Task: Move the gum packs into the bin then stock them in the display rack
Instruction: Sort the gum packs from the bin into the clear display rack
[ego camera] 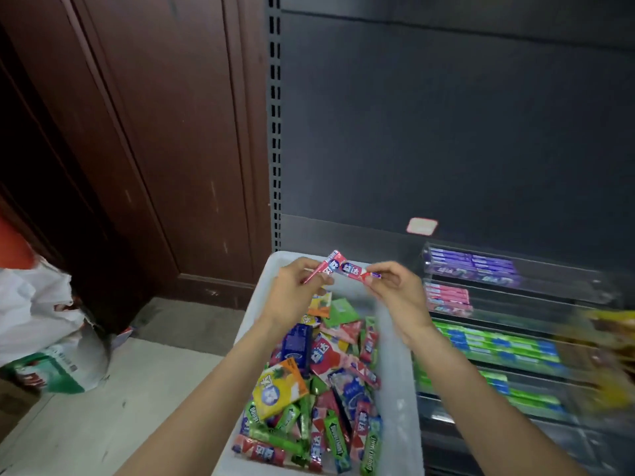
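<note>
We are gripping one pink gum stick (319,267) in our left hand (295,290) above the bin (398,389). Our right hand (395,286) is pinching another stick (355,270) beside the rack (515,324).

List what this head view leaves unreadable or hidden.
- Display rack: right end smeared by motion blur; lower tiers cut off by the frame edge.
- Bin: bottom buried under gum packs.
- Pink sticks in left hand and right hand: print too small.

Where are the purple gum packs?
The purple gum packs lie in the display rack's top row, on the right, just above the pink packs.
</note>
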A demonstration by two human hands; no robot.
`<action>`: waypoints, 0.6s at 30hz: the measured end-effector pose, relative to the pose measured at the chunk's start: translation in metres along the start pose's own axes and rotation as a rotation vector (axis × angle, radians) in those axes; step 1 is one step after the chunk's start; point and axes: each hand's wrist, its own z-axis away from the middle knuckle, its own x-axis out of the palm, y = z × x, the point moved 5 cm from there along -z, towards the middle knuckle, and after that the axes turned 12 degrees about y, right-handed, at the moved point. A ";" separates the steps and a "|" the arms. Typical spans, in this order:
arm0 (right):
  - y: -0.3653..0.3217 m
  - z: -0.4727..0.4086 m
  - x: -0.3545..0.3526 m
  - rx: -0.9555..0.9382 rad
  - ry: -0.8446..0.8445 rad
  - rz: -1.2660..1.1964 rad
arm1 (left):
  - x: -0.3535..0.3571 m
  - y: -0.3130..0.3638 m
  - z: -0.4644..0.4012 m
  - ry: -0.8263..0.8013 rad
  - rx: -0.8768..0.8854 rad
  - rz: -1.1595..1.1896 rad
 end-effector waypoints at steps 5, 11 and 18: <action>-0.008 -0.013 -0.096 -0.018 0.127 0.034 | 0.077 0.034 0.013 -0.051 0.103 -0.035; 0.004 -0.037 -0.199 -0.034 0.215 0.123 | 0.156 0.052 0.028 -0.071 0.165 -0.102; 0.025 -0.060 -0.238 -0.163 0.171 0.393 | 0.201 0.058 0.038 -0.026 0.080 -0.103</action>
